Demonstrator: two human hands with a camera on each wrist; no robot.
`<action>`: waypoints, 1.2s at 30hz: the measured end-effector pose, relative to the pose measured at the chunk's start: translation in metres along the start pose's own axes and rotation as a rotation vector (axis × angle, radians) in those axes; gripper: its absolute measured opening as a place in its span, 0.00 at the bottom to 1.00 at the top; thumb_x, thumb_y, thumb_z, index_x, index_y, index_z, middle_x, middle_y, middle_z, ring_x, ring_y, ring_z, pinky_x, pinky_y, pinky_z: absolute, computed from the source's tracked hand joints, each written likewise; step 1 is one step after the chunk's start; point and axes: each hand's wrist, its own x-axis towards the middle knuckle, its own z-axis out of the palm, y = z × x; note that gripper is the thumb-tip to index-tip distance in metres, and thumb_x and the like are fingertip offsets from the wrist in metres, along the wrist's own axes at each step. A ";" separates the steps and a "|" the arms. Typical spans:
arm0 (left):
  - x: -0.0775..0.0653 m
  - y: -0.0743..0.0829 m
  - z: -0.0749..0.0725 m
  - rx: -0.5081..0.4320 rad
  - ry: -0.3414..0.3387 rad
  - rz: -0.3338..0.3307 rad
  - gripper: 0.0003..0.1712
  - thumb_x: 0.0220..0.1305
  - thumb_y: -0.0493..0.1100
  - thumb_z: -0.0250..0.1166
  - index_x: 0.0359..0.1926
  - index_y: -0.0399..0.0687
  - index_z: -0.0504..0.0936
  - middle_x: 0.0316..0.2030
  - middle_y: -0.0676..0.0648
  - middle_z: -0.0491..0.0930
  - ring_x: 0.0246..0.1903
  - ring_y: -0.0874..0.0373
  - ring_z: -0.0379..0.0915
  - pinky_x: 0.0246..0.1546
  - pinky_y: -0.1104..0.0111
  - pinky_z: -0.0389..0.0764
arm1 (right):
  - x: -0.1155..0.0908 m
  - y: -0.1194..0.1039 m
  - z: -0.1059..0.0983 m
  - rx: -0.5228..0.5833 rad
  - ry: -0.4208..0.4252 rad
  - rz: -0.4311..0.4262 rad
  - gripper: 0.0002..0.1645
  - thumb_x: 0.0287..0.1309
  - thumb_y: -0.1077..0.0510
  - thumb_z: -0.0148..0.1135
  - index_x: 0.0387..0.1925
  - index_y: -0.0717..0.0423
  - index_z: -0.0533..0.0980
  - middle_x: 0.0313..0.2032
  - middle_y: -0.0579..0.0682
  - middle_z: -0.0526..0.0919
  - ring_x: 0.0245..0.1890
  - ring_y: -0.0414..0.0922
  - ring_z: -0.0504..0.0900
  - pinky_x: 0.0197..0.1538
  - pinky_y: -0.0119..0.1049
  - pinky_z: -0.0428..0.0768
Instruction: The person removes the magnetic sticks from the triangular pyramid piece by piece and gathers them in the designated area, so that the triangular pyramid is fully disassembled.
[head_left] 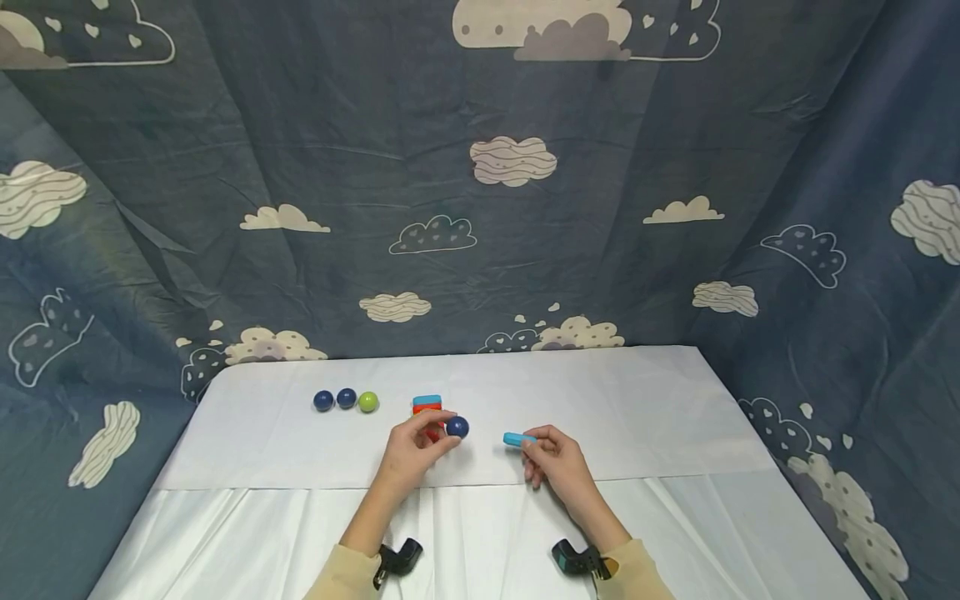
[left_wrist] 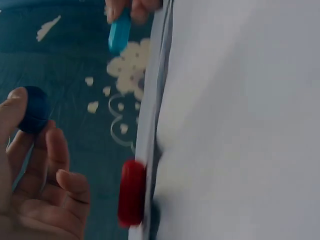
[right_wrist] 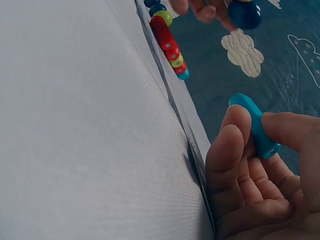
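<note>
Between the thumb and fingertips of my left hand [head_left: 408,450] is a dark blue ball [head_left: 457,427], held just above the table. My right hand [head_left: 558,462] pinches a light blue bar [head_left: 516,439] with rounded ends, and the right wrist view shows a small hole in its end. The two held pieces are apart. Behind my left hand lies a row of bars, partly hidden by the fingers in the head view: a light blue bar [head_left: 427,400] at the back, red bars [head_left: 427,408] nearer. A yellow-green bar [right_wrist: 176,61] shows among them in the right wrist view.
Left of the bars, two dark blue balls [head_left: 334,399] and a green ball [head_left: 368,402] stand in a line. All rest on a white-covered table [head_left: 637,408]. A dark cloud-patterned curtain [head_left: 585,267] surrounds its back and sides.
</note>
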 end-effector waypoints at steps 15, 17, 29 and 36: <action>0.003 -0.015 -0.080 0.198 0.375 -0.059 0.20 0.62 0.45 0.79 0.55 0.52 0.88 0.39 0.47 0.86 0.35 0.65 0.76 0.33 0.77 0.74 | -0.001 0.001 -0.001 0.006 -0.007 -0.008 0.14 0.72 0.60 0.66 0.53 0.63 0.78 0.35 0.61 0.86 0.21 0.42 0.80 0.23 0.31 0.80; 0.001 -0.020 -0.089 0.218 0.400 -0.075 0.20 0.63 0.45 0.79 0.55 0.51 0.88 0.36 0.48 0.85 0.34 0.67 0.75 0.35 0.78 0.74 | 0.000 0.002 -0.001 0.002 -0.007 -0.010 0.14 0.72 0.59 0.66 0.53 0.63 0.78 0.34 0.60 0.85 0.21 0.42 0.80 0.23 0.31 0.80; -0.005 -0.034 -0.112 0.336 0.519 -0.218 0.22 0.65 0.47 0.76 0.57 0.46 0.85 0.44 0.41 0.88 0.30 0.66 0.71 0.32 0.75 0.70 | 0.000 0.002 0.000 -0.008 -0.009 -0.021 0.13 0.72 0.60 0.66 0.52 0.63 0.78 0.33 0.57 0.85 0.21 0.41 0.81 0.23 0.31 0.80; -0.004 -0.038 -0.109 0.354 0.600 -0.278 0.23 0.64 0.46 0.76 0.57 0.42 0.86 0.52 0.38 0.89 0.30 0.65 0.72 0.29 0.76 0.69 | 0.000 0.002 0.001 -0.015 -0.007 -0.009 0.12 0.72 0.61 0.66 0.52 0.63 0.78 0.33 0.57 0.85 0.22 0.42 0.81 0.24 0.31 0.80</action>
